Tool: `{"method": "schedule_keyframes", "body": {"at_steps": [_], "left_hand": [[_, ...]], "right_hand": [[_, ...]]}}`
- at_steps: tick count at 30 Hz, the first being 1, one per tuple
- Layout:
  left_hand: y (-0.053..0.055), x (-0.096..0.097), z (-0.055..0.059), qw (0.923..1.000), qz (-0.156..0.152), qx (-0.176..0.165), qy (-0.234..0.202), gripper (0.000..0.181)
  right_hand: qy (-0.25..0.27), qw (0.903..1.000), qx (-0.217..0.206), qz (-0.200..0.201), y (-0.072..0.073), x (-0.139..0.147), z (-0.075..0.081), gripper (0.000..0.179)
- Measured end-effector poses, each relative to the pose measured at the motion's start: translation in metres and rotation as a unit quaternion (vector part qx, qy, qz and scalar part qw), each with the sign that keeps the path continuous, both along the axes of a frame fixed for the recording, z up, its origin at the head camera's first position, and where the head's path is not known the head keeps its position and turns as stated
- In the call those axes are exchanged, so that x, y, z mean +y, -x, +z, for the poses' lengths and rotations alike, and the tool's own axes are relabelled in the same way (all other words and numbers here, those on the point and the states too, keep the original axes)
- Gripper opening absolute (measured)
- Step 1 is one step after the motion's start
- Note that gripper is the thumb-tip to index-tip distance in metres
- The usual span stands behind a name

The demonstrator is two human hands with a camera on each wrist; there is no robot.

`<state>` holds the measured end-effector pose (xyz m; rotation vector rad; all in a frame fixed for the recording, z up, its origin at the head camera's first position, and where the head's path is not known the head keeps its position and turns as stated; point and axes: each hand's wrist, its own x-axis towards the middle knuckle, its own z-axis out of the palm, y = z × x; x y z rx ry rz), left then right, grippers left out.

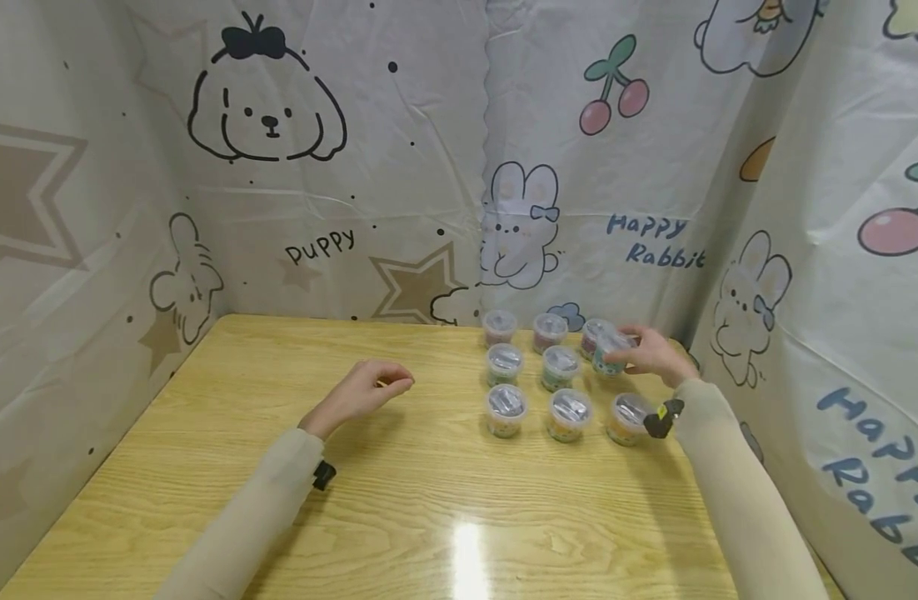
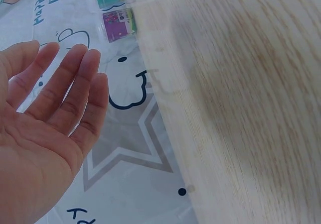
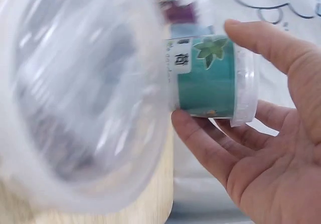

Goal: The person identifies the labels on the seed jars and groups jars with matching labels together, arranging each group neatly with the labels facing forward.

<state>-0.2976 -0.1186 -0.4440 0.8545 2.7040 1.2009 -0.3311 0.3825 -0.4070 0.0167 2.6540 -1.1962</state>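
Observation:
At the right of the head view my right hand [image 1: 650, 354] holds a small clear-lidded tub with a teal label [image 1: 609, 357]. Seen from the right wrist, the thumb lies at one side of this teal tub [image 3: 208, 76] and the fingers curl along the other; a leaf picture is on its label. A tub with an orange label [image 1: 627, 419] stands nearer me, below that hand; its lid [image 3: 90, 93] fills the left of the right wrist view. My left hand [image 1: 365, 387] hovers over the middle-left of the table, holding nothing, its fingers loosely bent [image 2: 55, 113].
Similar tubs stand in three rows on the wooden table [image 1: 399, 517]: purple-labelled ones [image 1: 551, 333] at the back, teal ones [image 1: 560, 368] in the middle, orange ones [image 1: 570, 415] in front. A printed cloth curtain [image 1: 414, 167] hangs behind and on both sides.

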Motion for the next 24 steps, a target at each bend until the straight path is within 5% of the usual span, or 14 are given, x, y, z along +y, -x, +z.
{"method": "schedule_keyframes", "body": {"at_steps": [12,24], "left_hand": [[-0.003,0.0,0.002,1.0,-0.009,-0.005,0.0,0.021],[-0.002,-0.001,0.0,0.9999,-0.014,0.001,-0.006,0.017]], "right_hand": [[-0.096,0.9931,0.002,0.068,0.0,0.008,-0.013,0.086],[-0.088,0.9914,-0.024,0.094,0.0,0.009,-0.012,0.079]]}}
